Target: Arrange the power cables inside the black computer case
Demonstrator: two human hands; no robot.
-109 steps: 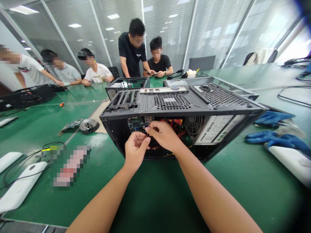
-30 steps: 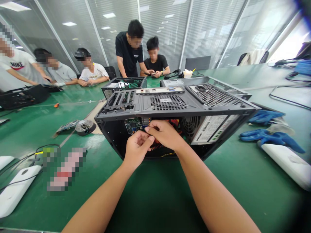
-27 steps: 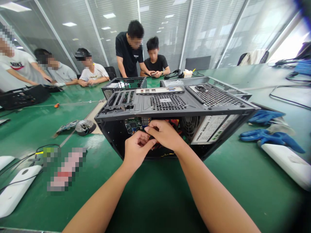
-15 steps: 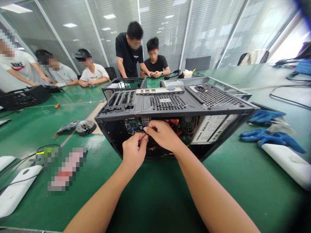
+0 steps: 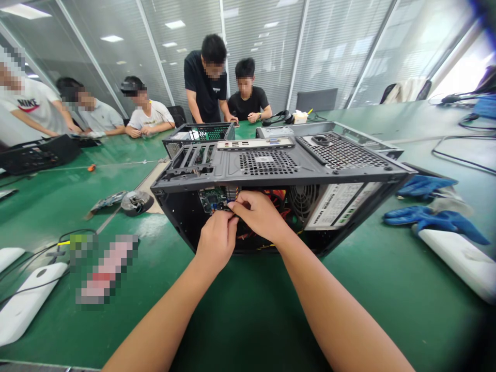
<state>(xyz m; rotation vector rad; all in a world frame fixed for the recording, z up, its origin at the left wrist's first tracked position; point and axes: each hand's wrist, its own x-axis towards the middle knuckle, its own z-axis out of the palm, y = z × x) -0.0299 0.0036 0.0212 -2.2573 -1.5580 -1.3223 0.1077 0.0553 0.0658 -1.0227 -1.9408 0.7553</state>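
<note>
"What are the hands doing?"

"The right hand [image 5: 261,216] is pinching thumb and finger around a striped wire [image 5: 237,192], in the open side of a black computer case [image 5: 228,179] that is standing mid-table, rear panel up. The left hand [image 5: 217,235] is bunching its fingertips against the right's; I cannot tell whether it is gripping anything."

"What is getting in the way?"

"The case's upper edge is overhanging the fingers, and the right hand is hiding much of the interior. A circuit board [image 5: 211,200] is showing to the left, a fan grille [image 5: 304,199] and a white-labelled power supply [image 5: 335,207] to the right."

"And around it?"

"Two more cases, one black [image 5: 170,135] and one silver [image 5: 277,133], are sitting just behind. Blue gloves [image 5: 437,218] are lying to the right, by a white device [image 5: 457,261]. A round metal part [image 5: 136,203] is lying to the left, with black cables [image 5: 44,283] nearer the viewer. Five people are sitting or standing beyond."
</note>
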